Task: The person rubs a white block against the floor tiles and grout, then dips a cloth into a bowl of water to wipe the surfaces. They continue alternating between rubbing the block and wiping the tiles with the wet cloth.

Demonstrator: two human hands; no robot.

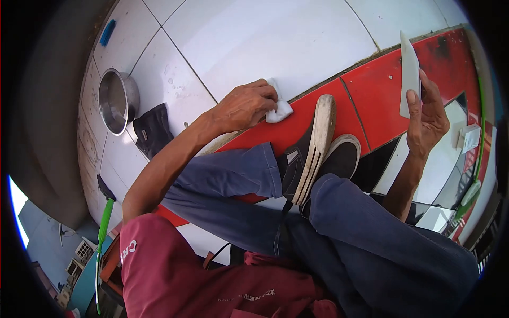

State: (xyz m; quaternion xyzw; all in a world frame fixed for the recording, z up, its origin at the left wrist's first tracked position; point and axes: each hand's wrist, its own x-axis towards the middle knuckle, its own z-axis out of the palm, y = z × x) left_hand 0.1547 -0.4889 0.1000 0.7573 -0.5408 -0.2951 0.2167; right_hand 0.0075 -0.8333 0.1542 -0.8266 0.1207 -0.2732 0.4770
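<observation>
Left hand (247, 106) on the white wad (279, 112), right hand (427, 117) on the white flat piece (410, 79)

Both hands are closed on something, well apart from each other across the upper half of the frame. The left, reaching in from the lower left, pinches the wad near upper centre, its fingers curled down over the bunched material. That wad lies where the white tiles (254, 40) meet the red tiles (310, 119), and their shared border slants up toward the upper right.

At the upper right, the right hand grips the flat piece by its lower part, thumb on the near face and fingers around the far edge. Its long axis runs nearly top to bottom in the frame, with the narrow tip uppermost, so it cuts across the line of that border instead of following it. Seen from the wad, the piece is well off to the right; the left hand is the one at the wad, the right the one at the piece. Whether the piece touches the tiles behind it, I cannot tell.

Just below the wad are the dark shoes (314, 151). Farther left sits a metal bowl (130, 98), beside a black cloth (154, 127).
</observation>
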